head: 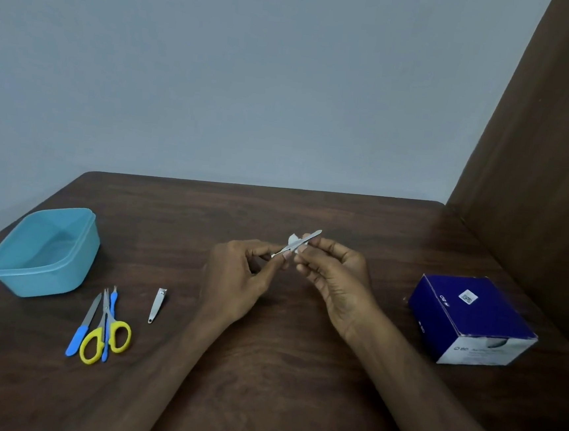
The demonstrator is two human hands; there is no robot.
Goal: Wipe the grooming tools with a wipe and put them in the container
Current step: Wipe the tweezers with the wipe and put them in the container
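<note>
1. The left hand point(236, 276) is held above the middle of the dark wooden counter point(297, 371), its thumb and fingers pinching the near end of a slim metal tool point(313, 235).
2. The tool slants up and to the right, its far tip poking out past the fingers of the right hand point(334, 278).
3. The right hand pinches a small white wipe point(293, 241) around the tool's middle; the wipe's crumpled edge shows just left of the metal.
4. A light blue container point(44, 251) sits open at the left of the counter, well apart from both hands; its inside looks bare.
5. Just in front of the container lie a blue-handled file point(84, 326), yellow-handled scissors point(107, 337) and a second blue-handled tool point(109, 320), which lies partly under the scissors.
6. A metal nail clipper point(157, 305) lies by itself, between that cluster and the left forearm.
7. A dark blue box point(473, 317) stands at the right of the counter, near a brown panel point(548, 169).
</note>
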